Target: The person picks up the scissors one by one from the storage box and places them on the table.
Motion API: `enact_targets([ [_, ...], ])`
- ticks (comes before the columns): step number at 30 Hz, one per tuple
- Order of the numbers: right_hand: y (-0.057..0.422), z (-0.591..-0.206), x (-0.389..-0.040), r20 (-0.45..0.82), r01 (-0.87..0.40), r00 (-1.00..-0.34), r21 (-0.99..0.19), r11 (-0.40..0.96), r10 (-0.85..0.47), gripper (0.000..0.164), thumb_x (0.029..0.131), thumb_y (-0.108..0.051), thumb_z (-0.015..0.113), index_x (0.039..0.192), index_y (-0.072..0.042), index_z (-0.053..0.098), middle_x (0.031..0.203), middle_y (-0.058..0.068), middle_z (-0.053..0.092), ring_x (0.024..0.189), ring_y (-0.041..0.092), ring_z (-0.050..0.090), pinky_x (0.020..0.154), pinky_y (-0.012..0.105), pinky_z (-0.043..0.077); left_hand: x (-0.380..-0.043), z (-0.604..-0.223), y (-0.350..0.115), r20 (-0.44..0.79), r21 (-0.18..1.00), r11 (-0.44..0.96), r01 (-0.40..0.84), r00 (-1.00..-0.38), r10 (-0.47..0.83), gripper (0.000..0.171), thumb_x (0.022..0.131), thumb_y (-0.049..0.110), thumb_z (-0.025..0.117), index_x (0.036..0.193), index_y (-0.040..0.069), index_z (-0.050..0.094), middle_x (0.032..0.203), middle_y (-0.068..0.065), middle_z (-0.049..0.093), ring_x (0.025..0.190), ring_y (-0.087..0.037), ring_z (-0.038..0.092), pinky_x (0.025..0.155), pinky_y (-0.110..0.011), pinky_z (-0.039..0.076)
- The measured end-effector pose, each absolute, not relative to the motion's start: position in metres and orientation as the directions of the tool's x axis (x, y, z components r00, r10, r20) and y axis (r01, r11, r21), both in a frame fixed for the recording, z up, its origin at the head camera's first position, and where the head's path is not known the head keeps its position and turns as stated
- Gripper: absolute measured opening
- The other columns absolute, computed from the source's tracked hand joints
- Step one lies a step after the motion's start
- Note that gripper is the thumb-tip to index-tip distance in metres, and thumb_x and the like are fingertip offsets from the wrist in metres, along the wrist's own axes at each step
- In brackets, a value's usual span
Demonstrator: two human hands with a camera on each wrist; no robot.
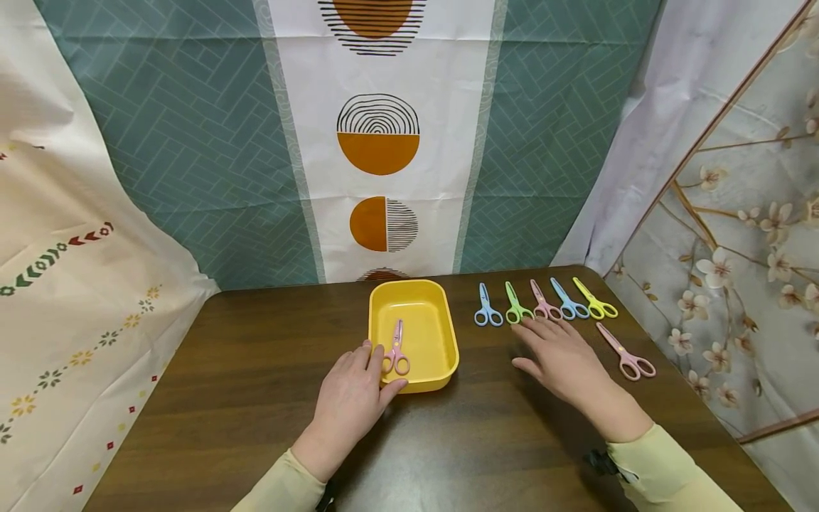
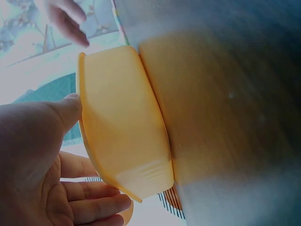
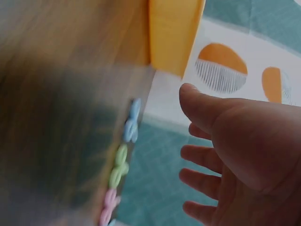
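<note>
A yellow tray (image 1: 453, 341) stands mid-table with one pair of pink scissors (image 1: 397, 340) in it. My left hand (image 1: 350, 391) rests against the tray's near left corner, thumb at the rim and fingers extended along the side; in the left wrist view the thumb tip touches the rim of the tray (image 2: 122, 117). Palm down and holding nothing, my right hand (image 1: 563, 359) is over the table, its fingertips near the handles of the green scissors (image 1: 512, 294) and pink scissors (image 1: 538, 291) in a row. The right wrist view shows its fingers (image 3: 202, 157) spread loosely.
Blue scissors (image 1: 484, 296) begin the row at its left; a second blue pair (image 1: 560, 292) and yellow scissors (image 1: 585, 290) continue it rightward. Another pair of pink scissors (image 1: 614, 343) lies nearer the right edge. Patterned curtains (image 1: 192, 163) surround the brown table (image 1: 256, 370).
</note>
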State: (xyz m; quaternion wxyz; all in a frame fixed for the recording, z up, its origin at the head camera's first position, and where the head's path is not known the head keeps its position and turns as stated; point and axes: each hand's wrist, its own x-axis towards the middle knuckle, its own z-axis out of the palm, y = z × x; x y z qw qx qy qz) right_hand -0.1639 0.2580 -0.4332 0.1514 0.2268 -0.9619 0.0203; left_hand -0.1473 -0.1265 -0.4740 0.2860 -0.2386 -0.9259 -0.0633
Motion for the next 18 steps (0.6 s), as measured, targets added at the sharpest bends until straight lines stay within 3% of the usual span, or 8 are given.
enact_targets([
  [5,0.230,-0.427,-0.171,0.309,-0.469,-0.838,0.012,0.883,-0.449,0.062,0.102,-0.039,0.081,0.152,-0.007,0.065,0.156,0.019,0.062,0.147,0.044,0.055,0.124,0.067,0.035,-0.147,-0.473,-0.126,0.561,-0.020,0.878,0.479,-0.722,0.406,0.072,0.092,0.056,0.087,0.127,-0.006,0.074,0.124,-0.028,0.074,0.112,-0.039,0.073,0.103,-0.049,0.059],
  [18,0.170,-0.425,-0.184,0.320,-0.575,-0.771,0.021,0.818,-0.550,0.066,0.100,-0.042,0.083,0.152,-0.007,0.066,0.155,0.015,0.064,0.146,0.039,0.058,0.125,0.064,0.037,-0.146,-0.472,-0.125,0.537,-0.012,0.882,0.470,-0.741,0.403,0.072,0.093,0.056,0.086,0.128,-0.006,0.074,0.126,-0.028,0.073,0.113,-0.039,0.073,0.104,-0.049,0.059],
])
